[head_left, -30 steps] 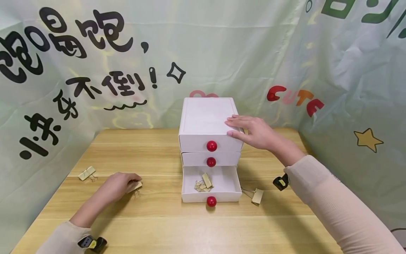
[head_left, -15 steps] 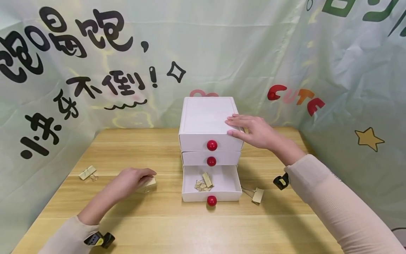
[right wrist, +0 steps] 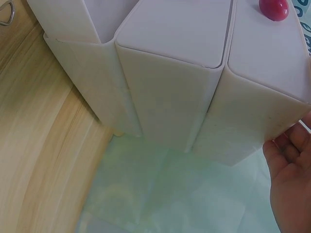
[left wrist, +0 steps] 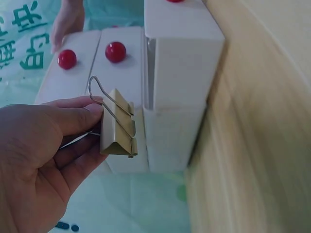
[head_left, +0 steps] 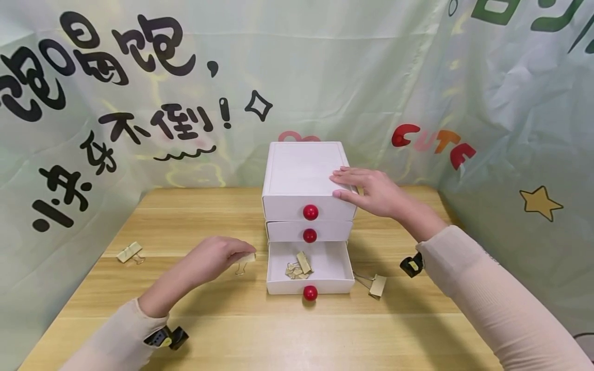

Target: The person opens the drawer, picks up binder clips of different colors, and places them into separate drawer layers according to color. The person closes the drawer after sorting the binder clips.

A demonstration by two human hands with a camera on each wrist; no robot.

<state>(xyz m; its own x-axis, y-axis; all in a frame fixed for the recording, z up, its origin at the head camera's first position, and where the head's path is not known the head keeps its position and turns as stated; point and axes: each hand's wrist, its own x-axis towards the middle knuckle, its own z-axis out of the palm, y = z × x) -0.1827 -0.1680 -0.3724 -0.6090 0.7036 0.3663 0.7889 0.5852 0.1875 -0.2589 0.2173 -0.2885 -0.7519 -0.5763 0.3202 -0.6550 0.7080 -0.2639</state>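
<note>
My left hand [head_left: 209, 263] pinches a gold binder clip [left wrist: 118, 126] between thumb and fingers, its wire handles showing in the left wrist view. It is above the table, just left of the white drawer unit [head_left: 303, 167]. The bottom drawer [head_left: 331, 263] is pulled out, with several gold binder clips [head_left: 303, 263] lying in its left half. The two upper drawers are closed; each drawer has a red knob [head_left: 310, 212]. On the unit's top right edge rests my right hand [head_left: 371, 190], fingers extended; the right wrist view shows part of this hand [right wrist: 294, 170] against the side.
One binder clip [head_left: 129, 252] lies at the table's left side. Another binder clip [head_left: 378, 286] is right of the open drawer, handles toward it. The wooden table [head_left: 306, 335] meets a printed cloth backdrop [head_left: 325, 77] behind and at the sides.
My left hand has lifted the binder clip off the table and carried it rightward, close to the open drawer. The right hand stays on the unit.
</note>
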